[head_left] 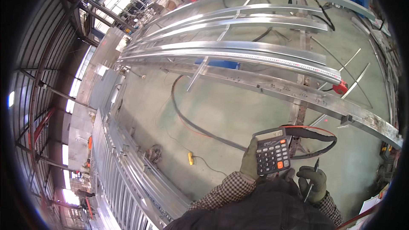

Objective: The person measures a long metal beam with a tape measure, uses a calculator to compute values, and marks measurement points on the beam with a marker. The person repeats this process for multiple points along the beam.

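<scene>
In front of my body, my left hand, in a green glove, grips a black calculator by its left side. Its keys and lit-grey display face up at me. Close by on the right, my gloved right hand is closed around a slim dark pen that points up and slightly to the right. Beyond both hands, a white tape measure strip lies stretched along a long metal profile. The red tape case sits at the right end of that profile.
Several long shiny metal profiles rest across a steel frame beam. A black hose curves over the green floor. A yellow handheld control on a cable lies there too. Stacked metal lengths line the left side.
</scene>
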Demonstrator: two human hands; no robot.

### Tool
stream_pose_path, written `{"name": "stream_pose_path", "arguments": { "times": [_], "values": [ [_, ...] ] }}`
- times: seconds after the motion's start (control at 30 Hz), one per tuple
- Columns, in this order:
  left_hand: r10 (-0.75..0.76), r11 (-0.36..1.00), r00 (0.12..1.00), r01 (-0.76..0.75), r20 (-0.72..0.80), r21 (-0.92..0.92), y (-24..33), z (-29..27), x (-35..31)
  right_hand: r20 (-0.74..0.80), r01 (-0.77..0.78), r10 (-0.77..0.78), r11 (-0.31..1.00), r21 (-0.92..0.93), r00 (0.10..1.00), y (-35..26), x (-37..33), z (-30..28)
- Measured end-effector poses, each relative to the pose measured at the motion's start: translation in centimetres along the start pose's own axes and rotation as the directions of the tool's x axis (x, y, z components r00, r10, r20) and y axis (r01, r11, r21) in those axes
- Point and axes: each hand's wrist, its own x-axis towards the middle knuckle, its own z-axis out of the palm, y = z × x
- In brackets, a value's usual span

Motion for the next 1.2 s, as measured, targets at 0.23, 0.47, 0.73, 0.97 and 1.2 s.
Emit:
{"name": "stream_pose_path", "arguments": {
  "times": [0.23, 0.47, 0.73, 0.97, 1.2],
  "values": [
    [-0.020, 0.996, 0.998, 0.015, -0.063, -0.089, 3.2, -5.4, -0.8, 0.053, -0.030, 0.027, 0.998, 0.059, 0.998, 2.8, 2.6, 4.8],
    [-0.170, 0.985, 0.982, 0.171, -0.084, 0.003, 8.7, -13.1, 3.9, -0.097, -0.137, 0.127, 0.985, -0.108, 0.987, 2.8, 5.8, 13.0],
    [-0.233, 0.951, 0.972, 0.234, 0.027, -0.200, 20.1, -19.8, 4.5, -0.025, -0.239, 0.238, 0.970, -0.043, 0.971, 1.0, 13.2, 24.8],
    [-0.115, 0.973, 0.993, 0.105, -0.039, -0.205, 26.9, -21.7, 4.2, 0.003, -0.116, 0.117, 0.990, -0.079, 0.993, 1.8, 19.0, 29.8],
    [-0.035, 0.999, 0.999, 0.035, 0.022, -0.026, 32.6, -21.3, 7.1, 0.068, -0.105, 0.102, 0.994, 0.037, 0.992, 3.6, 25.5, 32.8]
  ]
}}
